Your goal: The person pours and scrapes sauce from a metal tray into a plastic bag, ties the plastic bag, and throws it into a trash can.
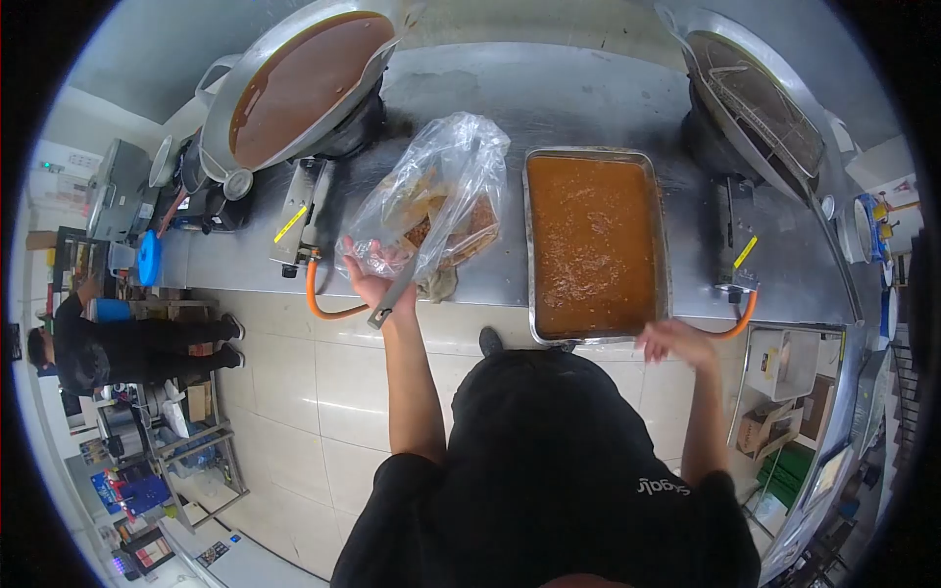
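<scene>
My left hand (372,278), palm up, is at the near side of a clear plastic bag (470,142), with its fingers gripping the thin plastic. Brown crumbly bits (478,218) show inside the bag. A flat metal handle (394,298) slants across my left palm and wrist; its far end is hidden in the plastic. To the right, a rectangular metal tray (663,235) holds brown liquid (588,211) with pale specks on its surface. Just off the tray's near right corner is my right hand (676,343), fingers loosely bent and apart, with nothing visible in them.
A large pan of brown liquid (309,93) stands at the back left. Another pan (760,108) with a wire rack is at the back right. Orange hoses (319,299) hang over the counter edge (480,294). Another person (127,351) stands at the far left.
</scene>
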{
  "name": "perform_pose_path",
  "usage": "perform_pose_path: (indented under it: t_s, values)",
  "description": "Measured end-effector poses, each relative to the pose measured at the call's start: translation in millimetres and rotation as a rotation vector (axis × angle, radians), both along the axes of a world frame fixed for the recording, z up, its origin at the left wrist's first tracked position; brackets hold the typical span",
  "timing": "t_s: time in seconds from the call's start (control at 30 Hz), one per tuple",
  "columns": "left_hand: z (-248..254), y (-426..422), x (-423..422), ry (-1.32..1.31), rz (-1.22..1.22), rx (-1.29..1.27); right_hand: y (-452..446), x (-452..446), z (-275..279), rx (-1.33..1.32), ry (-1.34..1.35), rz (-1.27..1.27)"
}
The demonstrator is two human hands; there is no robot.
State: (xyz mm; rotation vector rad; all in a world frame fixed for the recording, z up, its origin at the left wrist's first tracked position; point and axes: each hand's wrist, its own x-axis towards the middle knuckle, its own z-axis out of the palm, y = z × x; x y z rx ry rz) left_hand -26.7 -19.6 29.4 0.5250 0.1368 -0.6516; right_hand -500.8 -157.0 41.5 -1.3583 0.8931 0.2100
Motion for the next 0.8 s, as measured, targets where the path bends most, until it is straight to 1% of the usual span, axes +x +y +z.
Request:
perform_pose_path:
  t_s: [0.07,0.13,0.2,0.27,0.3,0.37,0.43,0.67,0.77,0.8]
  values:
    - [-2.2,1.2,-0.2,0.019,-0.012,0.001,38.2,-26.4,-35.3,0.061,0.057,-0.045]
    - [-3.3,1.1,-1.4,-0.014,-0.024,0.003,69.9,-22.4,-40.3,0.098,0.131,-0.184]
    - [-2.5,-0.3,-2.1,-0.036,-0.036,0.013,89.2,-10.7,-57.4,0.107,0.010,-0.348]
    - [3.0,-1.9,-2.6,-0.043,-0.050,0.032,97.9,16.1,-60.9,0.118,-0.067,-0.572]
    - [4.5,-2.0,-3.2,-0.051,-0.046,0.036,100.1,23.5,-65.0,0.149,-0.149,-0.693]
    - [6.4,-4.6,-4.0,-0.068,-0.039,0.036,103.9,27.6,-84.3,0.224,-0.190,-0.889]
    - [5.5,-4.6,-3.6,-0.079,-0.048,0.021,107.6,30.4,-87.5,0.325,-0.271,-1.048]
    - [3.9,-1.8,-7.0,-0.102,-0.015,0.046,95.0,7.8,-98.2,0.240,-0.428,-1.226]
    - [3.6,-2.3,-7.8,-0.120,-0.024,0.060,100.8,12.7,-95.6,0.193,-0.387,-1.205]
    - [4.0,-2.9,-8.3,-0.114,-0.028,0.061,104.3,12.0,-101.7,0.218,-0.338,-1.166]
